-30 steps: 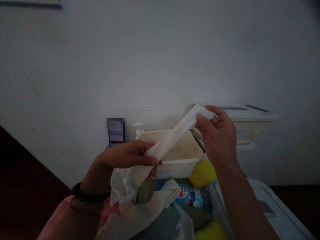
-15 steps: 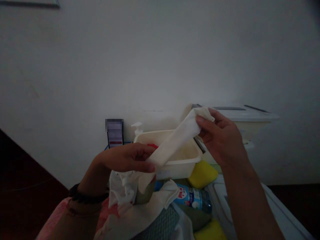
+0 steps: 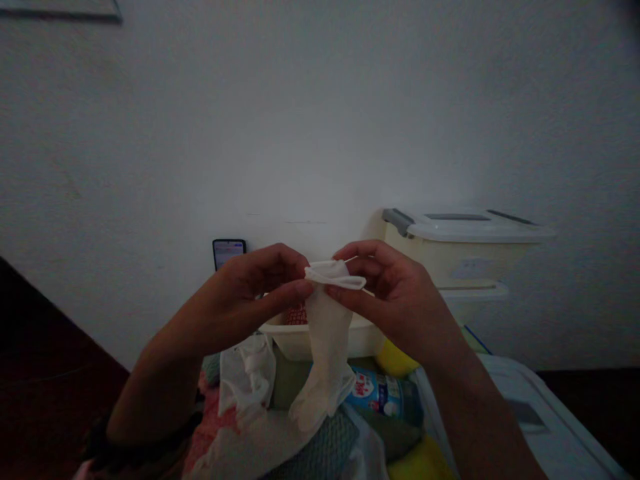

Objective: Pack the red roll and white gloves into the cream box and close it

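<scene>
Far left, beyond the left hand: a phone (image 3: pixel 229 253), its lower part hidden by that hand. Left hand (image 3: pixel 260 290): narrow pinch, thumb in front, gripping the near-left edge of the cuff. Below it, a knotted white plastic bag (image 3: pixel 247 377). Behind and below both hands, a cream basin (image 3: pixel 290 343) with something red-checked (image 3: pixel 296 315) inside.

Between the hands: a white glove (image 3: pixel 330 327), hanging cuff up, fingers down. I judge it very light, thin and limp, probably stretchy rubber; I cannot confirm the material from here. It should give no stiffness to push against, and the layers may cling together. Tearing looks the main risk if a fingernail digs into the rim. Best hold, in my estimate: the thicker-looking cuff rim, flat finger pads, opposite sides. I would avoid pulling by the fingers.

Right hand (image 3: pixel 387 287): holding the right side of the cuff, thumb in front, index finger behind. The mouth looks slightly parted. Below that hand, a blue-labelled bottle (image 3: pixel 383 395) lies on its side; whether the glove's fingertips touch it, I cannot tell. Farther right, a lidded storage box (image 3: pixel 450 257).
</scene>
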`<action>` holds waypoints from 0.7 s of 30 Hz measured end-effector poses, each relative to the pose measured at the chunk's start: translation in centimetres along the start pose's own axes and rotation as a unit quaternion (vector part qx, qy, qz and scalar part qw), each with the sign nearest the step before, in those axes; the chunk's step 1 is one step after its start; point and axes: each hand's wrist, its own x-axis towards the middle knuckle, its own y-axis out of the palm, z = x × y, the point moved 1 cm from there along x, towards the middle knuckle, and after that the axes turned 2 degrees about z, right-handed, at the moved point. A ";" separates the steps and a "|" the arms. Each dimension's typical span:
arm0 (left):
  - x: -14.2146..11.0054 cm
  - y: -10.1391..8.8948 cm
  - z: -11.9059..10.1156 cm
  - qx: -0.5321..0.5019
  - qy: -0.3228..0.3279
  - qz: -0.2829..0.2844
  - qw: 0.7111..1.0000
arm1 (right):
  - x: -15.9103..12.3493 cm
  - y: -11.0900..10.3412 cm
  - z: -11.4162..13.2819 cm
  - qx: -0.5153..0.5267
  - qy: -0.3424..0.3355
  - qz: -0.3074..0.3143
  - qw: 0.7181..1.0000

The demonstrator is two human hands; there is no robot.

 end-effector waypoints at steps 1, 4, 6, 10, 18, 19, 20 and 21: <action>0.0 0.0 -0.1 0.004 0.017 -0.017 1.000 | 0.0 0.0 0.0 0.006 0.007 0.004 1.000; 0.1 0.4 -0.5 -0.004 0.062 -0.055 0.997 | -0.1 0.1 0.1 0.048 0.022 0.020 0.998; 0.3 0.6 -0.7 -0.037 0.069 -0.073 0.994 | 0.0 0.1 0.1 0.090 0.031 0.030 0.995; 0.5 0.9 -0.8 -0.135 0.037 -0.068 0.988 | 0.3 0.0 -0.1 0.150 0.033 0.026 0.988; 1.0 1.4 -0.2 -0.176 0.080 -0.086 0.977 | 0.4 0.5 -0.1 0.277 0.039 0.020 0.960; 1.0 1.4 -0.3 -0.172 0.088 -0.088 0.977 | 0.4 0.6 -0.1 0.289 0.044 0.025 0.956; 1.0 1.5 -0.4 -0.168 0.099 -0.089 0.977 | 0.4 0.6 -0.1 0.293 0.050 0.027 0.954; 0.9 1.5 -0.5 -0.163 0.110 -0.090 0.976 | 0.5 0.7 -0.2 0.290 0.057 0.025 0.955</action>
